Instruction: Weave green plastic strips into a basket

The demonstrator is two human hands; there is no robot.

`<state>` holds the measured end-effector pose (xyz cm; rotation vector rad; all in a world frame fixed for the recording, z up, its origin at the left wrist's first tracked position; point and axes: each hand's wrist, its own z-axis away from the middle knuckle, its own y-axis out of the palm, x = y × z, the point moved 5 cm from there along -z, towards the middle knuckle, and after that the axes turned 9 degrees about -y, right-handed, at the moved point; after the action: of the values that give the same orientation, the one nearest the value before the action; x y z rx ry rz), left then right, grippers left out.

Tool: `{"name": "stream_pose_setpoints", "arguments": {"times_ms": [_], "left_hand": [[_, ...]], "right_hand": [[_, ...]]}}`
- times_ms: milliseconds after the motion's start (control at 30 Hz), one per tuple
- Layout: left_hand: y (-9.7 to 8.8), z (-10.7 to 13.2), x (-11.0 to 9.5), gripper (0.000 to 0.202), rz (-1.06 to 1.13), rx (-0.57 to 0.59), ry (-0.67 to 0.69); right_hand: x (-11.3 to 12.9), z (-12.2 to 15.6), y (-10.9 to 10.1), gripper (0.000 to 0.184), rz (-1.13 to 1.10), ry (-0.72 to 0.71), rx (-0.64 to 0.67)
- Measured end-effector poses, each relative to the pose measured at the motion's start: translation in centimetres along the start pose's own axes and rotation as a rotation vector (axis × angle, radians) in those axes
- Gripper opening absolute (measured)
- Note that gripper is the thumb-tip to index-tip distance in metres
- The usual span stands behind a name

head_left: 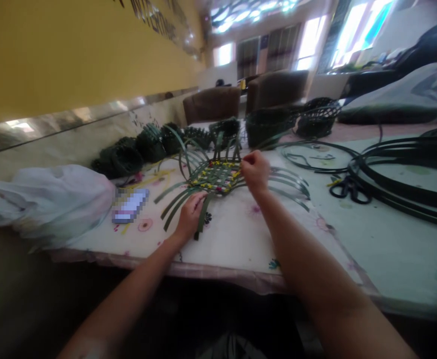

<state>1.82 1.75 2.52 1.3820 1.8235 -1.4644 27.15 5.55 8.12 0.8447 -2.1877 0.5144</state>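
A flat woven basket base (220,177) of green strips, with yellow and pinkish bits along its edges, lies on the table in front of me. Long loose strips fan out from it on all sides. My left hand (191,213) is closed on the green strips at the near left corner. At the right edge of the weave, my right hand (256,172) is pinched, its fingertips against the border. Whatever thin piece sits between those fingertips is too small to make out.
Scissors (350,190) and large coils of green strip (398,174) lie at right. Several dark woven baskets (267,127) line the back. A phone (130,205) and a white plastic bag (54,199) are at left, by the wall. Chairs (276,92) stand beyond.
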Motion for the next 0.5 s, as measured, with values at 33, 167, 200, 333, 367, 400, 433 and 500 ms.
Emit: {"name": "stream_pose_setpoints", "arguments": {"times_ms": [33,167,200,333,367,400,433,500], "left_hand": [[0.0,-0.4,0.7,0.032,0.008,-0.005,-0.035],[0.4,-2.5,1.8,0.034,-0.074,0.052,-0.012],[0.6,-2.8,1.6,0.035,-0.138,0.079,0.049],[1.8,-3.8,0.7,0.041,-0.329,0.078,0.209],[2.2,-4.1,0.6,0.039,-0.335,0.061,0.223],[2.5,-4.5,0.6,0.035,-0.332,0.059,0.232],[2.9,-5.0,0.7,0.028,-0.327,0.070,0.236],[3.7,-5.9,1.1,0.017,-0.322,0.109,0.233]], "right_hand": [[-0.2,0.0,-0.1,0.008,0.001,0.006,-0.009],[-0.5,-0.1,-0.3,0.008,0.006,0.033,-0.038],[-0.5,-0.1,-0.2,0.008,0.007,0.036,-0.039],[-0.3,-0.1,-0.1,0.008,-0.006,0.022,-0.026],[-0.3,-0.1,-0.1,0.009,-0.010,0.017,-0.024],[-0.2,-0.1,-0.1,0.009,-0.013,0.012,-0.024],[-0.2,0.0,0.0,0.009,-0.015,0.010,-0.025],[-0.3,0.0,0.0,0.009,-0.013,0.011,-0.029]]}}
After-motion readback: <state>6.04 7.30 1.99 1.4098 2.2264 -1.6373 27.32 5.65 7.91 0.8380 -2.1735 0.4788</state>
